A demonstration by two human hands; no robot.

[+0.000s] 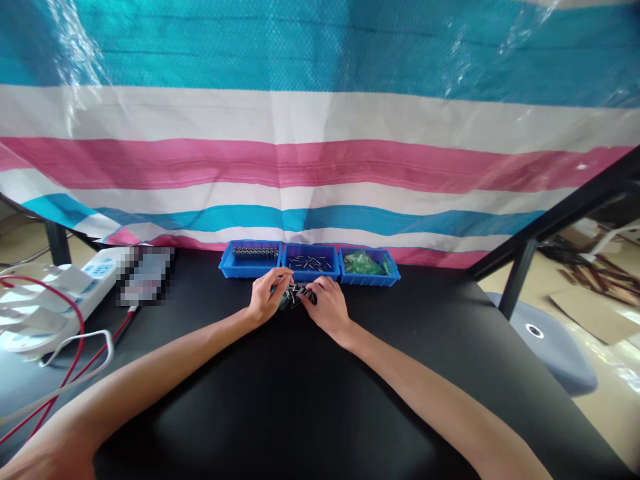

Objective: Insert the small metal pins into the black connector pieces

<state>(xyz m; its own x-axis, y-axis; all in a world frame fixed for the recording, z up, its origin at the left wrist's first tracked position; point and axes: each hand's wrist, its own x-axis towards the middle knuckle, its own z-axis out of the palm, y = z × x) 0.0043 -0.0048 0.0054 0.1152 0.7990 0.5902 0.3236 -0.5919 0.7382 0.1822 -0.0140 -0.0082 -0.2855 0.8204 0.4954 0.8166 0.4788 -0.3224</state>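
My left hand (pixel 269 295) is at the left side of a small heap of dark and silvery pieces (pixel 294 293) on the black table. Its thumb and fingertips come together in a pinch, and whatever they hold is too small to name. On the heap's right side, my right hand (pixel 330 305) has its fingers curled down with the tips among the pieces. What those fingers grip cannot be made out. Just behind the hands stands a blue bin (pixel 311 275) with thin, pin-like metal parts in it.
Left of the middle bin is a blue bin (pixel 250 272) with a row of dark cylindrical parts; another blue bin (pixel 370 280) at right holds green pieces. A striped sheet (pixel 320 167) hangs behind. A power strip (pixel 95 280) and red cable (pixel 80 327) lie left.
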